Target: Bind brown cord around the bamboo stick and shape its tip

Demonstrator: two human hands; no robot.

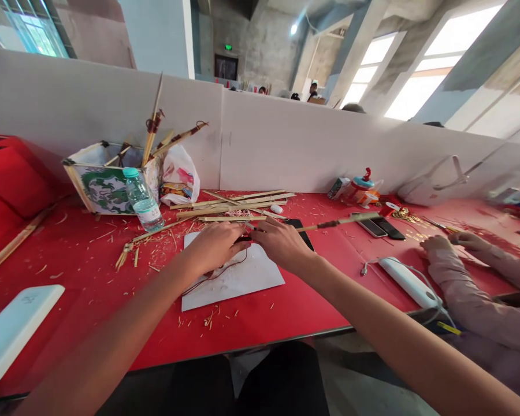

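Observation:
Over a white sheet of paper [260,276], my left hand [216,245] and my right hand [281,242] meet with curled fingers. A thin bamboo stick [346,220] with brown cord bound round it sticks out to the right from my right hand. Between the two hands a dark bound part shows, and my left fingers close on it; the fingertips hide its detail. Loose brown cord [225,273] hangs in a loop below my left hand onto the paper. A black phone-like slab [302,231] lies partly behind my right hand.
Split bamboo strips [238,205] and shavings litter the red table [329,300]. At the left stand a water bottle [144,202], a painted box [106,188] of bound sticks and a white power bank [19,329]. Another person's hands [437,244] work at the right, near two phones [379,227].

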